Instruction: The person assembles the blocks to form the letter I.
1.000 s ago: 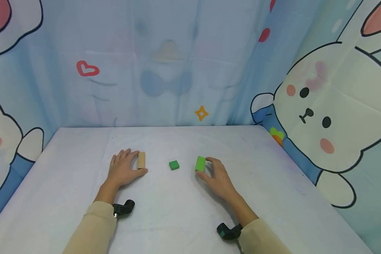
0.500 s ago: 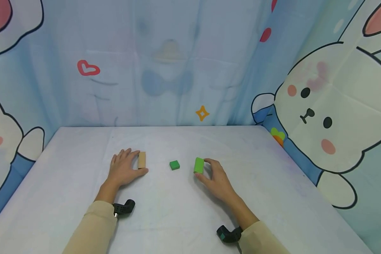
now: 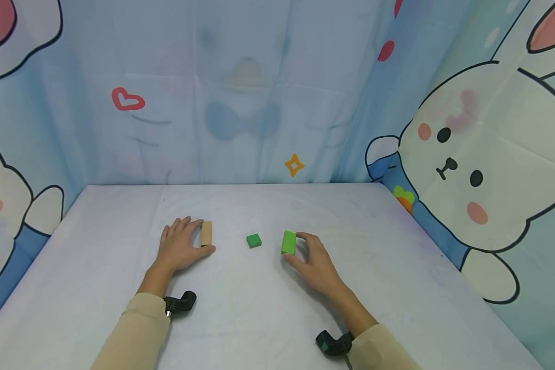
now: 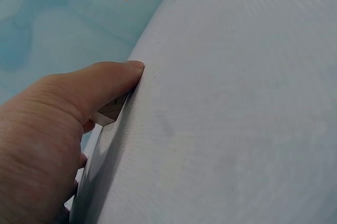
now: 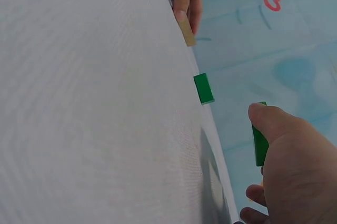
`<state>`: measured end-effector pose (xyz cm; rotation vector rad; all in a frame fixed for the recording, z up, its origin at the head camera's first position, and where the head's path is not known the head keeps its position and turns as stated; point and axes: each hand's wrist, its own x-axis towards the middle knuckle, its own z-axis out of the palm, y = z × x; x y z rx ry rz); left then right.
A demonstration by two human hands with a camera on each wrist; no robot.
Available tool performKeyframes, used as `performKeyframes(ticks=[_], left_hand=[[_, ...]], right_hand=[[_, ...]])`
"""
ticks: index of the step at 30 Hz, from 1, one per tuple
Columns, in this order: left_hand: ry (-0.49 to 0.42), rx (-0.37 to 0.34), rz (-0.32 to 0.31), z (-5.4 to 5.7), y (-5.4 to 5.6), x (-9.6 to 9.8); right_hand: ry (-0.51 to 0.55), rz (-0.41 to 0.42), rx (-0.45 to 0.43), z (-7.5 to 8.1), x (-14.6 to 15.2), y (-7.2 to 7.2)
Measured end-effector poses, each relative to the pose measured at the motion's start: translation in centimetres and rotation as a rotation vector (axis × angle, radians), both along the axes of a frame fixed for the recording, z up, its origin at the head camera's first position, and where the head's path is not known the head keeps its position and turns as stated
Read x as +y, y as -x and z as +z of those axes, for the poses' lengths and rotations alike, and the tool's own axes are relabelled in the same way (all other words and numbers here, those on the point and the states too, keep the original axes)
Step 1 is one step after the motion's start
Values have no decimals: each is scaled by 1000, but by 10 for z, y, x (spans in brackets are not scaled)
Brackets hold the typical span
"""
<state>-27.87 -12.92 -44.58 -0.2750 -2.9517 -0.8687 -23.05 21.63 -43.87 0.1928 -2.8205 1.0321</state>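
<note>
A light green block (image 3: 289, 242) is pinched in the right hand (image 3: 321, 267), the thumb at its near end and the index finger at its far end. It is held just above the white worktop (image 3: 240, 318), right of the middle; the right wrist view shows it clear of the surface.

Just left of it, a smaller-looking dark green block (image 3: 254, 240) lies untouched, between the two hands. Further toward the left edge, a tan wooden block (image 3: 206, 233) rests lengthwise toward the far edge. The left hand (image 3: 180, 246) has thumb and index finger clamped on its two ends, the other fingers stretched toward the far edge.

Each wrist wears a black camera, one on the left (image 3: 181, 302) and one on the right (image 3: 334, 343), beside beige sleeves (image 3: 134, 334). Beyond the far edge hangs a pale blue curtain (image 3: 166, 139); a printed rabbit (image 3: 504, 154) shows beyond the right edge.
</note>
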Motion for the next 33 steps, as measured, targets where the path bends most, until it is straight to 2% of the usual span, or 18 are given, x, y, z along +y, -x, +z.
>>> performKeyframes(ticks=[33], left_hand=[[-9,-4,0,1,-1,1]], right_hand=[[1,15,6,3,-1,-9]])
